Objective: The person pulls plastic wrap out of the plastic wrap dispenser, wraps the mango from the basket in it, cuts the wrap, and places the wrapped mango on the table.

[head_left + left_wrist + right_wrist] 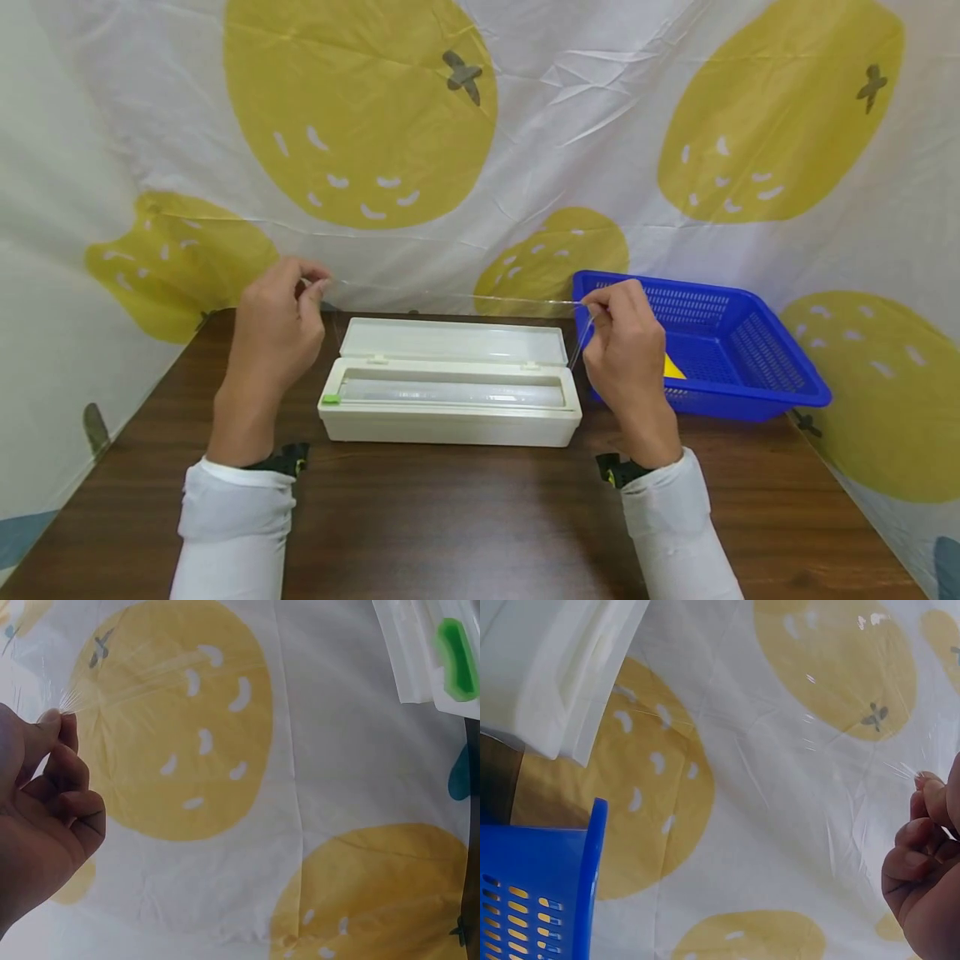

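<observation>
A clear sheet of plastic wrap (450,295) is stretched between my two hands, above and behind a white wrap dispenser box (450,427). My left hand (281,321) pinches one corner between thumb and forefinger; creases fan out from that pinch in the left wrist view. The opposite corner is pinched by my right hand (624,346). The box lid (453,342) is tipped back, and a roll of wrap (450,392) lies inside. On the box's front left edge sits a green slider (331,400). The wrap's lower part is too transparent to follow fully.
To the right stands a blue plastic basket (750,392) with a yellow item (673,368) in it, partly hidden by my right hand. The brown wooden table (450,517) meets a fruit-print cloth (570,150) at the back and sides.
</observation>
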The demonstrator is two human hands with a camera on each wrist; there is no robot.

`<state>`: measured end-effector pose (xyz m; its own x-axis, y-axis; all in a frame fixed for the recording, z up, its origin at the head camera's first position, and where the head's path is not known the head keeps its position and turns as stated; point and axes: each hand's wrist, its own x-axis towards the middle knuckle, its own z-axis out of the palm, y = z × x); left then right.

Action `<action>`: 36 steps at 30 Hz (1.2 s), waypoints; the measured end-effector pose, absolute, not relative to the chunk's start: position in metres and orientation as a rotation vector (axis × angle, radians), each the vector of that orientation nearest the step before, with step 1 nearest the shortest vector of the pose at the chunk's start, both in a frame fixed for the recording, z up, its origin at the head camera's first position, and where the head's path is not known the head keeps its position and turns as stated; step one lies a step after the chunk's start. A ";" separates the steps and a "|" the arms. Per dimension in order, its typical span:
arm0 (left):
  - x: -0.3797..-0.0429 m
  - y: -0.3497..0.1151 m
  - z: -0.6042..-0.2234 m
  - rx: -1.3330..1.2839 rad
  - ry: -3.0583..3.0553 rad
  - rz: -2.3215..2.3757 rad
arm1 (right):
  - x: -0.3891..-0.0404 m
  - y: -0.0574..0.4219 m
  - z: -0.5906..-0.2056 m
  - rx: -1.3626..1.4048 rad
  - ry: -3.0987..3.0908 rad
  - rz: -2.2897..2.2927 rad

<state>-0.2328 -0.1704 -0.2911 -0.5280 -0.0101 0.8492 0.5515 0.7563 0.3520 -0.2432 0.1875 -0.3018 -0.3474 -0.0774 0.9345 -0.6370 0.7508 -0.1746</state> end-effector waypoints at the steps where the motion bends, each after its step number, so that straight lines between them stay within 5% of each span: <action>1: -0.232 -0.171 -0.290 -0.406 -2.012 -0.757 | -0.243 0.187 -0.301 0.549 -1.850 0.644; 36: -0.200 -0.163 -0.264 -0.422 -1.761 -0.738 | -0.221 0.179 -0.282 0.498 -1.525 0.640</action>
